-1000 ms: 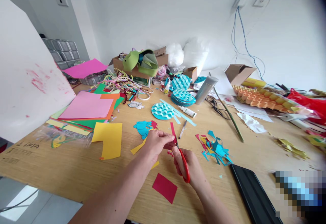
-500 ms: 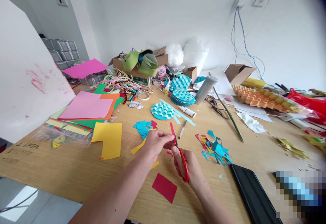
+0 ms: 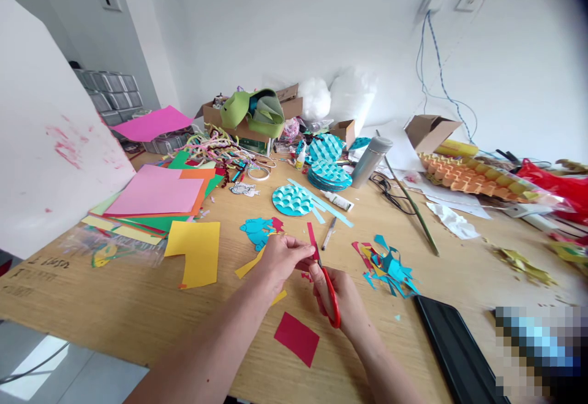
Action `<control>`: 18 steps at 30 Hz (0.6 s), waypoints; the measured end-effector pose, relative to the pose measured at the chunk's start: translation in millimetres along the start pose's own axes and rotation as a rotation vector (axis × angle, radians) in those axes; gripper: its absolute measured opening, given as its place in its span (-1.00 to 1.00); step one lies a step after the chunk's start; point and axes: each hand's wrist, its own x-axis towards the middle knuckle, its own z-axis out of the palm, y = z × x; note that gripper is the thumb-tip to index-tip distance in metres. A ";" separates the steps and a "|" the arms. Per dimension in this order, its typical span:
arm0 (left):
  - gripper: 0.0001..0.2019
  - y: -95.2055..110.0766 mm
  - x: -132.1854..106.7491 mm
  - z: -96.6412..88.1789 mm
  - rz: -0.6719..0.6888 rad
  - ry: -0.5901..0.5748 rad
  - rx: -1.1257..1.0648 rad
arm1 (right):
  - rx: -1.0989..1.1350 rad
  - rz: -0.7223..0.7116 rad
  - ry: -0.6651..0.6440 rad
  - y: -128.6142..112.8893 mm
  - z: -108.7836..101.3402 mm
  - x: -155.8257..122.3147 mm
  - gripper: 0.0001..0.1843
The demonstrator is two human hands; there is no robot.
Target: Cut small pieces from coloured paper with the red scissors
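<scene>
My left hand pinches a narrow red paper strip, whose free end points away from me. In my right hand is a pair of red-handled scissors, with the blades up against the strip beside my left fingertips. Most of the blades are hidden by my fingers. Small red snippets lie on the table below. A red paper rectangle rests nearer to me, between my forearms. Just beyond my left hand lie blue paper cutouts and a yellow paper strip.
To the left are a yellow sheet and stacked coloured paper. Blue scraps and a black tablet-like slab lie right. Further back stand a scaly blue disc, a pen, a glue tube and a steel flask.
Hardly anything differs. Both hands keep the same place, with the strip and scissors almost unmoved.
</scene>
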 end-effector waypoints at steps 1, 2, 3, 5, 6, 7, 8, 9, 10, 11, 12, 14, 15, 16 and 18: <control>-0.92 0.0 0.0 0.1 -0.001 -0.002 0.006 | -0.007 -0.002 0.001 0.2 -0.3 0.2 -0.42; -0.92 -0.1 0.0 0.1 0.000 -0.006 0.012 | -0.012 -0.004 0.003 0.4 -0.5 0.6 -0.42; -0.92 -0.3 0.0 0.0 0.002 -0.008 0.016 | -0.015 -0.007 0.005 0.5 -0.6 1.0 -0.43; -0.91 -0.9 -0.1 -0.5 0.007 -0.016 0.016 | -0.012 -0.012 0.004 0.3 -0.5 1.7 -0.43; -0.90 -1.1 -0.2 -0.8 0.009 -0.020 0.011 | -0.004 -0.011 0.002 -0.2 -0.4 2.0 -0.43; -0.89 -1.4 -0.4 -1.0 0.012 -0.022 0.005 | 0.007 -0.008 0.000 -0.8 -0.4 2.0 -0.43; -0.89 -1.6 -0.5 -1.2 0.015 -0.027 0.000 | 0.020 -0.002 0.001 -1.5 -0.4 1.9 -0.43; -0.88 -1.7 -0.7 -1.4 0.017 -0.032 -0.005 | 0.034 0.006 0.003 -2.2 -0.5 1.7 -0.43; -0.88 -1.6 -0.8 -1.5 0.019 -0.037 -0.008 | 0.048 0.014 0.003 -2.9 -0.7 1.3 -0.43; -0.88 -1.6 -0.9 -1.5 0.020 -0.041 -0.009 | 0.059 0.020 0.004 -3.6 -0.9 1.0 -0.43; -0.87 -1.4 -1.0 -1.6 0.019 -0.045 -0.009 | 0.066 0.023 0.006 -4.1 -1.0 0.7 -0.42; -0.85 -0.8 -1.2 -1.9 0.016 -0.050 -0.008 | 0.070 0.023 0.009 -4.9 -1.2 0.5 -0.40; -0.84 -0.3 -1.3 -2.2 0.017 -0.052 -0.010 | 0.068 0.024 0.010 -5.3 -1.1 0.6 -0.39; -0.83 0.2 -1.4 -2.6 0.020 -0.055 -0.014 | 0.066 0.026 0.010 -5.6 -0.9 0.7 -0.38; -0.80 1.3 -1.3 -3.8 0.030 -0.058 -0.029 | 0.070 0.036 0.005 -6.3 -0.4 0.9 -0.37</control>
